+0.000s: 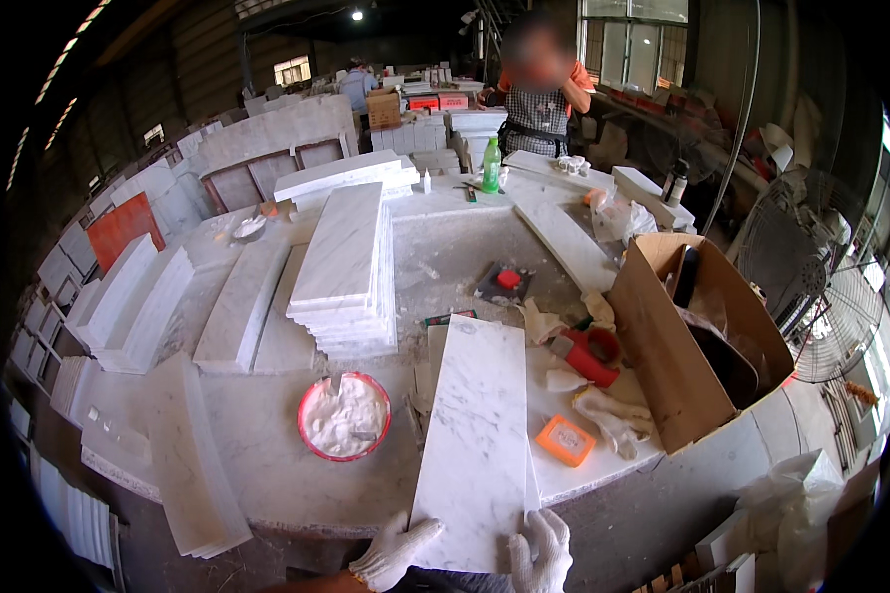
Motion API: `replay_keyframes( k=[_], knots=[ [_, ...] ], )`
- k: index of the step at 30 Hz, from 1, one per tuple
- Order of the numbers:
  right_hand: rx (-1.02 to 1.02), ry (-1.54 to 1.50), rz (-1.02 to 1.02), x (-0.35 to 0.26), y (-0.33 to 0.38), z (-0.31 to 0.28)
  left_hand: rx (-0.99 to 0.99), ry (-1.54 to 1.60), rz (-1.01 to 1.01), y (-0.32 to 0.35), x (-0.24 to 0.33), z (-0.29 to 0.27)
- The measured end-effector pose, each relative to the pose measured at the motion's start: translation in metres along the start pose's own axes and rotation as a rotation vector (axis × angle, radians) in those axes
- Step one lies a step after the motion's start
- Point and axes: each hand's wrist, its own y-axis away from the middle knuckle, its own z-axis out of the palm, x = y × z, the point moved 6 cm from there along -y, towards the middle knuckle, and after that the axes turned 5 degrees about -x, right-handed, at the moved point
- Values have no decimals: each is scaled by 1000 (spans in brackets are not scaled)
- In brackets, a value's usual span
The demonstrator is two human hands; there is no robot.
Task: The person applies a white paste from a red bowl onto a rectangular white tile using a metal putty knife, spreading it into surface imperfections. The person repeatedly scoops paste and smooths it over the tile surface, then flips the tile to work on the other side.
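A long white marble slab (477,425) with grey veins lies in front of me, its near end jutting past the table's front edge. My left hand (396,553), in a white knitted glove, grips the slab's near left edge. At the near right edge, my right hand (542,555), gloved the same way, is closed on it too, with part of its fingers hidden. Another pale piece peeks out under the slab's right side. To the left stands a red-rimmed bowl (344,417) of white paste with a scraper-like piece stuck in it. An orange box (566,440) lies to the right.
A tall stack of marble strips (338,257) stands behind the bowl. An open cardboard box (677,385), a red angle grinder-like tool (585,358) and loose gloves (611,420) occupy the right. Farther back are a green bottle (490,166) and a person (539,109) in an apron.
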Motion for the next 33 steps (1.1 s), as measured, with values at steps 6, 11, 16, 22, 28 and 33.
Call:
replay_keyframes(
  k=[6,11,16,22,28,33],
  knots=[
    [-6,-912,364,20,1,24,2,169,-96,15,37,12],
    [-360,-1243,758,24,-4,45,-25,161,-69,14,36,11],
    [-335,-1255,752,14,-5,49,-193,216,-196,-1,22,1],
    [-240,-997,761,35,3,66,-57,192,-223,-7,34,-1],
    [-278,-777,607,32,1,62,23,-141,67,-11,39,-1],
    [-307,-771,506,22,17,62,-13,-276,154,8,50,-2]
  ],
)
